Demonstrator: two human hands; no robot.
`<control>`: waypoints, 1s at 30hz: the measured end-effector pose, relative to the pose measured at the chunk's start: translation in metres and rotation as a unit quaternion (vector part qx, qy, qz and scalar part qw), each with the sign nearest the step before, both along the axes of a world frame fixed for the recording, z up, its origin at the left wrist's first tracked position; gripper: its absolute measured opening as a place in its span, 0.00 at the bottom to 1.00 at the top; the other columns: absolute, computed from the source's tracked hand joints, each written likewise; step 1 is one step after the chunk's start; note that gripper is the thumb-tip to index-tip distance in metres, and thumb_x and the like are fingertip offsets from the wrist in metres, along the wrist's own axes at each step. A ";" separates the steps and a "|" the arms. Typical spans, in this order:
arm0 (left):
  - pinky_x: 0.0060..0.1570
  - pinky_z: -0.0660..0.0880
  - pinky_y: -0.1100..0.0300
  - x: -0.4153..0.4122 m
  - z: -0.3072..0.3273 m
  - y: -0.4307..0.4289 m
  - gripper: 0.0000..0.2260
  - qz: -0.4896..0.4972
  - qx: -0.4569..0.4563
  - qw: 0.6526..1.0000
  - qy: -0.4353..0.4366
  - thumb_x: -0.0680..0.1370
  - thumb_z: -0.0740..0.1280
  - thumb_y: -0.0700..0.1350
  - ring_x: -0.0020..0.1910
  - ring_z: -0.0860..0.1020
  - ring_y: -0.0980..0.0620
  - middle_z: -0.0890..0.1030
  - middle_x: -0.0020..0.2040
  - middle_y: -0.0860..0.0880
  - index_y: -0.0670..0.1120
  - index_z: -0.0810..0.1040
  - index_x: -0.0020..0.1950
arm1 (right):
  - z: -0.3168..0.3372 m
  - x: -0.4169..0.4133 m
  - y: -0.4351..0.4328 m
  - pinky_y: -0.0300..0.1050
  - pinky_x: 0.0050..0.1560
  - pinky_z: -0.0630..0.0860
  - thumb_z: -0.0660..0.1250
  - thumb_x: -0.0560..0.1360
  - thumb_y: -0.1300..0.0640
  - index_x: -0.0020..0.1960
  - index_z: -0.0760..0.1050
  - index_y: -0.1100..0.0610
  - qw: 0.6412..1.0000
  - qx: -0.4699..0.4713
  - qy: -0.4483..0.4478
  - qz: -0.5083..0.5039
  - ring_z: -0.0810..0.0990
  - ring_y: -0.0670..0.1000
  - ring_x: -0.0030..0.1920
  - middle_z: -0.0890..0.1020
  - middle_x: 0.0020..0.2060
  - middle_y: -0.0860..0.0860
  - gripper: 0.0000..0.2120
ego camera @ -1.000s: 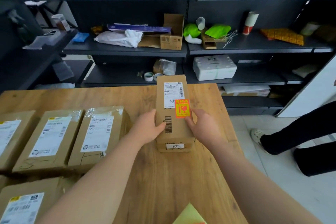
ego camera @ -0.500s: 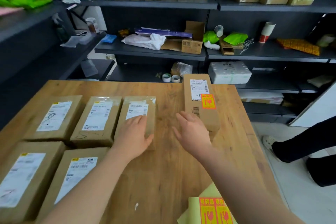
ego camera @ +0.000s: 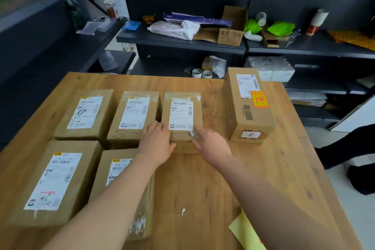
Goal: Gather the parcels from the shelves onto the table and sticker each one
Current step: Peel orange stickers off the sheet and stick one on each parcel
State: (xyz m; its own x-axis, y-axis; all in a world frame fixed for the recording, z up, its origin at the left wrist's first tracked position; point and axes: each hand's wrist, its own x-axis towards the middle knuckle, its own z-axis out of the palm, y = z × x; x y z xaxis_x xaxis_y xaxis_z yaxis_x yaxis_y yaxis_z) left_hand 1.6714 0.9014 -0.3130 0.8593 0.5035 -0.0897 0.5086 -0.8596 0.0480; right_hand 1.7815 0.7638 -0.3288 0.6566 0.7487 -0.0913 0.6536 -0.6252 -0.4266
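the left hand (ego camera: 157,142) lies flat, fingers released, on the near left corner of the tape-wrapped brown cardboard parcel with a white label (ego camera: 182,115), third in the far row on the wooden surface (ego camera: 203,178). the right hand (ego camera: 212,146) touches its near right corner, fingers straight and released. the tall brown cardboard box with an orange sticker (ego camera: 241,122) stands nearby on the right.

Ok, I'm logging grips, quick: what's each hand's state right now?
Left hand: open, fingers resting on the left edge of the taped parcel.
Right hand: open, fingertips touching that parcel's near right corner.

Dark metal shelving (ego camera: 182,39) along the back, wooden table (ego camera: 213,178), pale tiled floor (ego camera: 349,205)
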 end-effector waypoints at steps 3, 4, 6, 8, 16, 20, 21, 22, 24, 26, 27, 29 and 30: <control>0.63 0.66 0.52 -0.003 0.007 -0.010 0.21 -0.016 -0.018 0.999 -0.024 0.77 0.64 0.56 0.62 0.73 0.47 0.77 0.61 0.48 0.46 0.70 0.65 | 0.002 -0.005 -0.018 0.46 0.45 0.75 0.63 0.77 0.51 0.69 0.65 0.46 1.000 0.000 0.005 -0.013 0.78 0.55 0.51 0.79 0.52 0.51 0.21; 0.59 0.68 0.53 -0.006 0.010 -0.016 0.18 -0.025 -0.029 0.999 -0.032 0.77 0.64 0.55 0.57 0.75 0.48 0.79 0.57 0.49 0.47 0.72 0.62 | 0.004 -0.009 -0.026 0.45 0.44 0.74 0.63 0.77 0.50 0.69 0.66 0.45 1.000 -0.004 0.006 -0.014 0.78 0.54 0.51 0.80 0.52 0.51 0.21; 0.57 0.68 0.54 -0.015 0.012 -0.030 0.15 -0.042 -0.058 0.996 -0.045 0.77 0.65 0.53 0.53 0.76 0.48 0.79 0.54 0.51 0.48 0.73 0.60 | 0.007 -0.020 -0.045 0.44 0.44 0.73 0.63 0.77 0.50 0.69 0.67 0.44 1.000 -0.009 0.005 -0.017 0.78 0.54 0.50 0.80 0.52 0.51 0.21; 0.57 0.70 0.54 -0.027 0.011 -0.045 0.16 -0.049 -0.080 0.994 -0.052 0.77 0.65 0.52 0.54 0.76 0.48 0.78 0.57 0.50 0.48 0.73 0.62 | 0.010 -0.036 -0.064 0.45 0.45 0.72 0.63 0.77 0.50 0.70 0.66 0.44 1.000 -0.011 -0.002 -0.018 0.78 0.54 0.51 0.80 0.52 0.51 0.21; 0.53 0.77 0.52 -0.091 0.000 -0.095 0.17 -0.052 -0.107 0.992 -0.034 0.77 0.65 0.53 0.54 0.77 0.46 0.76 0.59 0.48 0.48 0.73 0.63 | 0.003 -0.106 -0.118 0.49 0.47 0.73 0.63 0.77 0.46 0.71 0.65 0.42 0.999 -0.009 0.006 -0.046 0.78 0.57 0.53 0.79 0.51 0.50 0.22; 0.58 0.74 0.54 -0.120 -0.004 -0.109 0.18 -0.063 -0.130 0.988 -0.044 0.78 0.64 0.51 0.59 0.74 0.48 0.74 0.62 0.47 0.45 0.71 0.65 | 0.001 -0.138 -0.133 0.48 0.49 0.74 0.64 0.76 0.48 0.70 0.66 0.43 0.998 0.015 0.011 -0.057 0.78 0.55 0.53 0.80 0.53 0.50 0.23; 0.60 0.72 0.55 -0.126 -0.006 -0.112 0.19 -0.063 -0.141 0.987 -0.051 0.78 0.63 0.50 0.61 0.73 0.48 0.73 0.64 0.47 0.45 0.70 0.67 | 0.001 -0.144 -0.137 0.48 0.49 0.74 0.65 0.76 0.49 0.70 0.66 0.43 0.998 0.019 0.008 -0.058 0.78 0.55 0.53 0.80 0.53 0.50 0.23; 0.62 0.71 0.55 -0.131 -0.007 -0.115 0.20 -0.061 -0.153 0.985 -0.057 0.78 0.63 0.50 0.64 0.71 0.47 0.71 0.66 0.46 0.45 0.69 0.68 | 0.000 -0.150 -0.140 0.48 0.49 0.74 0.65 0.76 0.49 0.70 0.66 0.43 0.998 0.022 0.006 -0.059 0.78 0.55 0.53 0.80 0.53 0.50 0.23; 0.66 0.68 0.55 -0.142 -0.009 -0.119 0.21 -0.059 -0.173 0.981 -0.066 0.79 0.63 0.50 0.68 0.68 0.47 0.68 0.70 0.46 0.45 0.67 0.70 | 0.000 -0.161 -0.145 0.48 0.48 0.74 0.65 0.76 0.50 0.71 0.66 0.44 0.998 0.028 0.002 -0.060 0.78 0.54 0.53 0.80 0.52 0.50 0.24; 0.67 0.67 0.56 -0.150 -0.009 -0.122 0.22 -0.059 -0.174 0.980 -0.073 0.79 0.63 0.50 0.69 0.67 0.48 0.66 0.72 0.47 0.46 0.66 0.72 | 0.000 -0.168 -0.148 0.47 0.48 0.73 0.65 0.76 0.50 0.71 0.66 0.43 0.997 0.034 0.001 -0.064 0.78 0.53 0.52 0.79 0.52 0.50 0.24; 0.67 0.67 0.56 -0.154 -0.009 -0.123 0.23 -0.060 -0.172 0.980 -0.078 0.79 0.63 0.50 0.69 0.66 0.48 0.66 0.72 0.47 0.46 0.65 0.72 | 0.000 -0.171 -0.150 0.46 0.48 0.73 0.65 0.76 0.50 0.71 0.66 0.43 0.997 0.038 0.000 -0.067 0.78 0.53 0.52 0.79 0.52 0.50 0.24; 0.66 0.67 0.58 -0.159 -0.008 -0.126 0.23 -0.060 -0.167 0.980 -0.087 0.79 0.63 0.51 0.69 0.67 0.49 0.66 0.72 0.48 0.46 0.65 0.72 | -0.001 -0.176 -0.152 0.47 0.49 0.73 0.64 0.76 0.50 0.71 0.65 0.44 0.997 0.038 -0.002 -0.071 0.78 0.53 0.53 0.79 0.53 0.50 0.24; 0.66 0.67 0.58 -0.160 -0.008 -0.127 0.23 -0.058 -0.164 0.981 -0.087 0.79 0.63 0.51 0.69 0.67 0.49 0.66 0.72 0.48 0.47 0.65 0.72 | -0.002 -0.177 -0.153 0.47 0.49 0.74 0.64 0.77 0.50 0.71 0.65 0.44 0.997 0.036 -0.001 -0.072 0.78 0.53 0.52 0.78 0.53 0.49 0.24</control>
